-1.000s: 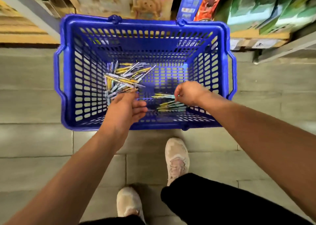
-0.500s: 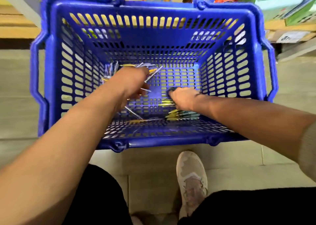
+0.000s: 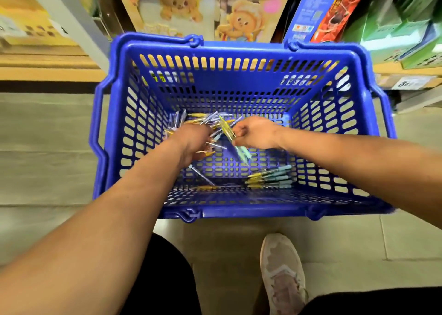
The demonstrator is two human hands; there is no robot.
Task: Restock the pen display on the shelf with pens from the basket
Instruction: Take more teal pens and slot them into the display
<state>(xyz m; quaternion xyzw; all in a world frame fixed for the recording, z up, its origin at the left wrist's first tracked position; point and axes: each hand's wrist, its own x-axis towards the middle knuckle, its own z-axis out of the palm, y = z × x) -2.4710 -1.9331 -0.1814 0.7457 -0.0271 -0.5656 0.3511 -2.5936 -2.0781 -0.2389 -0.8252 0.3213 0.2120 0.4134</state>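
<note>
Bending over the blue basket (image 3: 239, 49), we pinch a few yellow and teal pens (image 3: 242, 150) in our right hand (image 3: 257, 133), while our left hand (image 3: 193, 140) rests on the pen heap (image 3: 205, 118), its fingers hidden so we cannot tell its grip.

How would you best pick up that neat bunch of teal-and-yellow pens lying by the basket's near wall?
Probably from straight above, pinching across the middle of the barrels. The teal-and-yellow pens lie flat and parallel on the basket floor, and the near wall blocks a low sideways reach.
</note>
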